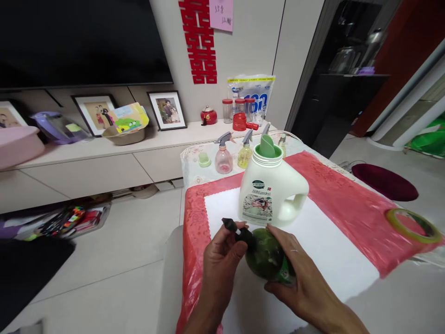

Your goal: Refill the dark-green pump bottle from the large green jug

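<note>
A dark green bottle (264, 254) is tilted over the white sheet, its black pump head (239, 233) pointing up and left. My left hand (222, 255) is closed on the pump head, thumb and fingers pinching its collar. Around the bottle's body wraps my right hand (302, 271), fingers on the far side and thumb on the near side. Just beyond both hands stands a large white detergent jug (257, 181) with a handle and a printed label. Its cap is off, and a green spout (267, 147) shows in its mouth. Whether the pump is screwed on I cannot tell.
Behind the jug stand a pink spray bottle (223, 160), a yellow spray bottle (244, 157) and a light green cap (204, 159). A tape roll (413, 225) lies on the red plastic cover (333, 204) at right. Framed photos and jars line the cabinet (104, 157) behind.
</note>
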Motion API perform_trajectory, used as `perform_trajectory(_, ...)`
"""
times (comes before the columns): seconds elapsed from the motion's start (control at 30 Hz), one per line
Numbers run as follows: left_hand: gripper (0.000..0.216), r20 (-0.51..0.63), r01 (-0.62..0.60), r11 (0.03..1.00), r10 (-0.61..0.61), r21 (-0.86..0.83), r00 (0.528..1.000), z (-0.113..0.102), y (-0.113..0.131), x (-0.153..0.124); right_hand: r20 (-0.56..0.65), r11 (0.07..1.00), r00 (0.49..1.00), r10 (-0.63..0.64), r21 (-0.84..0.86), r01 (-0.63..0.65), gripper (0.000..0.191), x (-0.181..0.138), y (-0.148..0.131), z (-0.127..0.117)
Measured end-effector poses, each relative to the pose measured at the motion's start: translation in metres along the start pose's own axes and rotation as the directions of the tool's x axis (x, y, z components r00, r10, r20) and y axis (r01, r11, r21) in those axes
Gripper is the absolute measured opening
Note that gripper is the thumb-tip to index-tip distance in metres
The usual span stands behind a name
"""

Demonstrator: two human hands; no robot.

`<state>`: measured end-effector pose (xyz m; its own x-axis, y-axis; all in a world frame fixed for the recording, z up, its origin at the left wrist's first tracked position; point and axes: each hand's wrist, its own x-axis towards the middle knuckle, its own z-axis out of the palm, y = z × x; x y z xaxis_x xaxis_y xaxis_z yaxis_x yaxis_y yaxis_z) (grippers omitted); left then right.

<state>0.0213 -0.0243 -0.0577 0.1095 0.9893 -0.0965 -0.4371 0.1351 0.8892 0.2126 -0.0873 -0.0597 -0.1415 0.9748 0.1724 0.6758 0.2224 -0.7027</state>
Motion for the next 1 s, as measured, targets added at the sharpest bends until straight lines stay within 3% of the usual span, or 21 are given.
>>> perform_trajectory(0.27,0.027,0.181,-0.103,0.976,0.068,0.191,0.981,-0.007,0.002,-0.004,-0.014,0.990,0.999,0.043,0.135,-0.041,0.111,0.000,0.007,0.017)
perform_trajectory(0.43,0.032,0.086,-0.135,0.960,0.118,0.245,0.989,-0.002,0.000,-0.004,0.011,0.972,0.997,0.079,0.223,-0.079,0.108,-0.002,0.011,0.029)
perform_trajectory(0.53,0.034,0.045,-0.063,0.968,0.054,0.241,0.998,0.001,0.002,-0.003,0.005,0.961,0.995,0.100,0.257,-0.098,0.108,-0.003,0.013,0.033)
perform_trajectory(0.7,0.041,0.122,0.024,0.993,-0.038,0.113,0.992,0.002,0.002,-0.007,0.013,0.940,0.990,0.141,0.313,-0.138,0.110,-0.005,0.019,0.033)
perform_trajectory(0.8,0.038,0.154,-0.040,0.990,0.018,0.135,0.988,0.004,-0.002,-0.010,0.016,0.925,0.984,0.180,0.336,-0.174,0.104,-0.005,0.019,0.031)
perform_trajectory(0.93,0.033,0.119,-0.190,0.939,0.162,0.286,0.980,0.008,-0.003,-0.007,0.038,0.901,0.979,0.200,0.387,-0.199,0.098,-0.004,0.017,0.031)
perform_trajectory(1.0,0.025,0.129,-0.188,0.916,0.151,0.354,0.980,0.007,-0.001,-0.006,0.046,0.891,0.976,0.212,0.401,-0.212,0.099,-0.005,0.017,0.031)
